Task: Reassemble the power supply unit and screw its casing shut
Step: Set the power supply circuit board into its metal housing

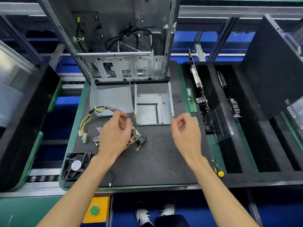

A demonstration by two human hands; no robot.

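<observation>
Your left fingers [126, 122] curl loosely over the circuit board [133, 136] near the bench's [160, 158] left-middle, holding nothing I can make out; your right hand [185, 128] hangs relaxed and empty just right of the open casing base [153, 108]. The board looks light, stiff and fragile, so take it by its bare edges, not the components or wire bundle [91, 115]. It lies directly beneath your left hand [114, 135], with the casing lid [111, 99] beyond it.

**Workstation surroundings**

A black mat [155, 161] covered a green-edged bench [72, 128]. Grey metal framing [213, 12] crossed the top of the frame above a blue floor [213, 210]; a yellow box with a green button [96, 208] sat lower centre.
</observation>
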